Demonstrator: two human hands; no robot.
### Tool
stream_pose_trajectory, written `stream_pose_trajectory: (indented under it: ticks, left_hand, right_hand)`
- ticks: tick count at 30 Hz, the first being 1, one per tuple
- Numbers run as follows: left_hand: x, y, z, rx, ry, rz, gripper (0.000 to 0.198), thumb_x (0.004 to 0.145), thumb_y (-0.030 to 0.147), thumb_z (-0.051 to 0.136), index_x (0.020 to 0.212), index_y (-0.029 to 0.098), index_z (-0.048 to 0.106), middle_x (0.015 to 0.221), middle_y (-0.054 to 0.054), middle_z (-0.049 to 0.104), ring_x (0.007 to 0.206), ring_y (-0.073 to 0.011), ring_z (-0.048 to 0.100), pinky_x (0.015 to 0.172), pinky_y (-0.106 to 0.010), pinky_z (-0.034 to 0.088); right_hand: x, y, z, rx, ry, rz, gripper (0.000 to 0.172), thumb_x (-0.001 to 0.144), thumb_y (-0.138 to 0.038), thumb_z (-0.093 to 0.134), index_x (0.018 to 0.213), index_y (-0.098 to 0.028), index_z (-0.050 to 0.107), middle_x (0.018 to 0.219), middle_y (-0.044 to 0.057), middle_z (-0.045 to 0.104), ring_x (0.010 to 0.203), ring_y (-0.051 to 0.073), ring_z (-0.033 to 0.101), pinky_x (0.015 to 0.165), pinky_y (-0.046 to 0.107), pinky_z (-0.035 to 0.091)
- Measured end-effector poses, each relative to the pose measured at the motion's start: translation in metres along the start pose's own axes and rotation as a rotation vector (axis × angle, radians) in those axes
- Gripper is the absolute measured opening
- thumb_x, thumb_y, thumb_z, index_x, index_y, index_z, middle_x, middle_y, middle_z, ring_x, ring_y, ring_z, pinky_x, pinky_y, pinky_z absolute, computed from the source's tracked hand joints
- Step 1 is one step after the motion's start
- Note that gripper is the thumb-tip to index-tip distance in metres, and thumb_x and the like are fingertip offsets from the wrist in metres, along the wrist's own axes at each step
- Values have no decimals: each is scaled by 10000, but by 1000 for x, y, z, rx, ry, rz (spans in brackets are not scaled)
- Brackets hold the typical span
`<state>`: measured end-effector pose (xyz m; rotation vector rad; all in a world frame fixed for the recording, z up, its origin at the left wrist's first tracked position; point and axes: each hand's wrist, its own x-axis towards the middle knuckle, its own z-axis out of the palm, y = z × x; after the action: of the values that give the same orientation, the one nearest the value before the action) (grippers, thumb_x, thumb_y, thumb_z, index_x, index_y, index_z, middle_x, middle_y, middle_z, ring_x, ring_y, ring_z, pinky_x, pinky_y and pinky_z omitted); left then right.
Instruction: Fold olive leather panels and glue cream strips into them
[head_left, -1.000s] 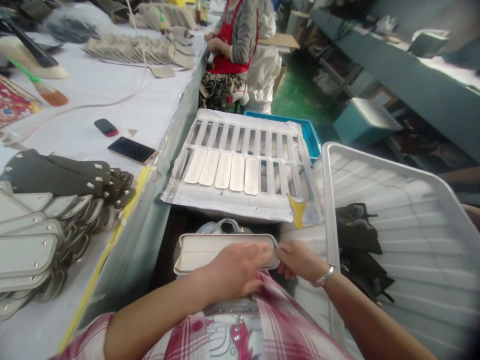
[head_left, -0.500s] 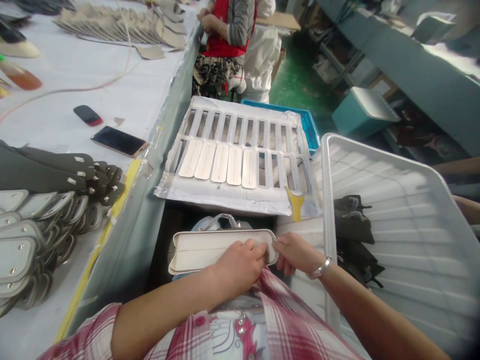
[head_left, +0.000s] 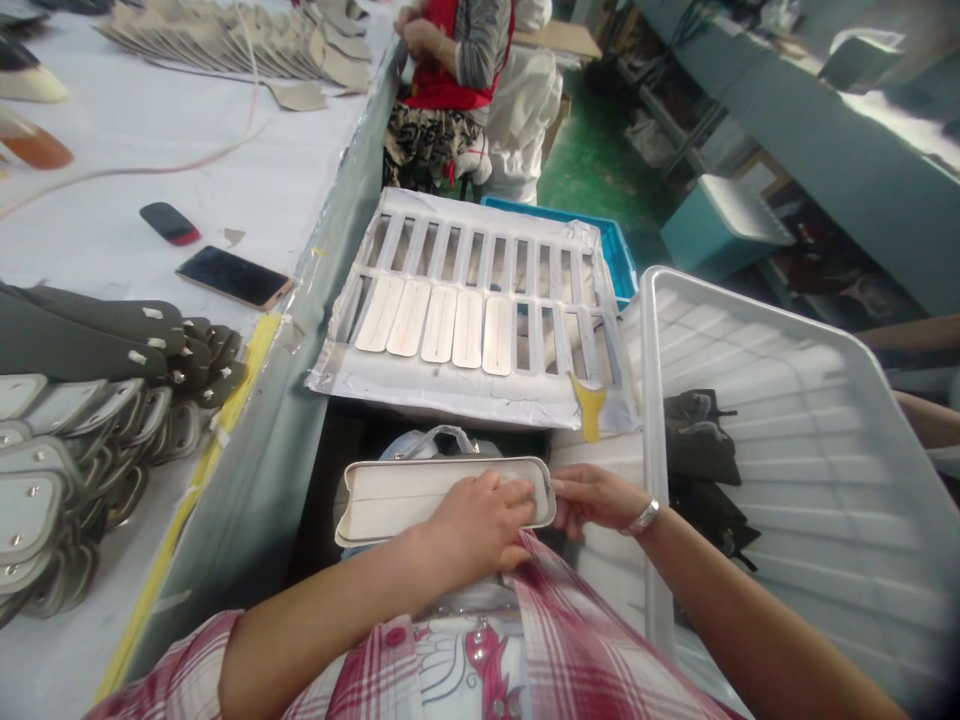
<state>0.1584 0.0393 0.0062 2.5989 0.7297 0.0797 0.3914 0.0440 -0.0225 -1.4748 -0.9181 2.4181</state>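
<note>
Holding cream panel (head_left: 397,490) | left hand (head_left: 480,520) | right hand (head_left: 592,497) | white table (head_left: 90,250) | green floor (head_left: 592,170)

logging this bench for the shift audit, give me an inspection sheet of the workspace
surface: white table, riveted pieces stacked at its near end.
job's things: cream panel held above the lap; slotted template with five cream strips in its near row.
clutter: phone, small black-and-red object; dark items in the white crate.
grips: left hand lies over the panel, right hand pinches its right end.
cables: thin cord across the table.
surroundings: co-worker in a red apron, blue crate, green floor.
</note>
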Motion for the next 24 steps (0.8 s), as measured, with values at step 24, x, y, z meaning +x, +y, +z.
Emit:
stream_pose_trajectory:
  ticks: [24]
  left_hand:
    - [-29,-11,-43,-833,214,-216,724,728,512,622,1339,253,332,1338,-134,425,1042,-245,552,766,-342,506]
  right_hand:
    - [-3,-27,26,-497,293,119,491,675,-623,607,592,-155,485,506,27,620,374,102,551,341,179,426]
